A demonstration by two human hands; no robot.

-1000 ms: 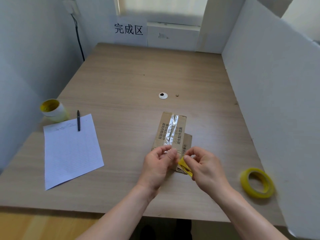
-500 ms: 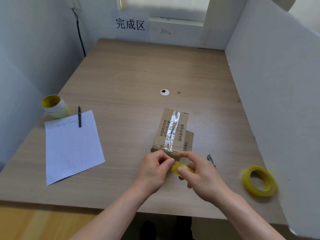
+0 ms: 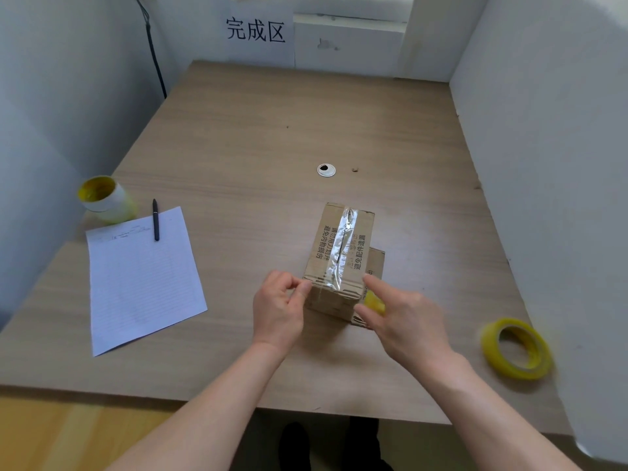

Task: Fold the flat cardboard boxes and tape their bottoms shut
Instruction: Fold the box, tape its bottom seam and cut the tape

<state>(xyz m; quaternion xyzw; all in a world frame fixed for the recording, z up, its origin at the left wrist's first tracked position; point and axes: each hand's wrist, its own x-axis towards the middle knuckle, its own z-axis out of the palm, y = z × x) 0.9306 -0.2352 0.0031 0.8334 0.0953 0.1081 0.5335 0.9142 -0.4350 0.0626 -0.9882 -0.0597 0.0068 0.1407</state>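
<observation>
Soft, even daylight fills the scene, brightest at the overexposed window band (image 3: 339,3) along the top. Shadows are faint: a pale one lies on the light wooden desk (image 3: 272,130) beside the brown cardboard box (image 3: 321,244). The strip of clear tape (image 3: 341,248) on the box glares white. The right hand (image 3: 407,321), the small yellow object (image 3: 373,302) it holds and the yellow tape roll (image 3: 509,368) are motion-blurred. Wide-angle distortion bows the desk's edges and the white partition wall (image 3: 543,164).

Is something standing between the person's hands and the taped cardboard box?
Nothing visible does. The left hand is right at the near left corner of the cardboard box. The right hand is at the near right corner and holds a small yellow piece beside the box wall.
</observation>
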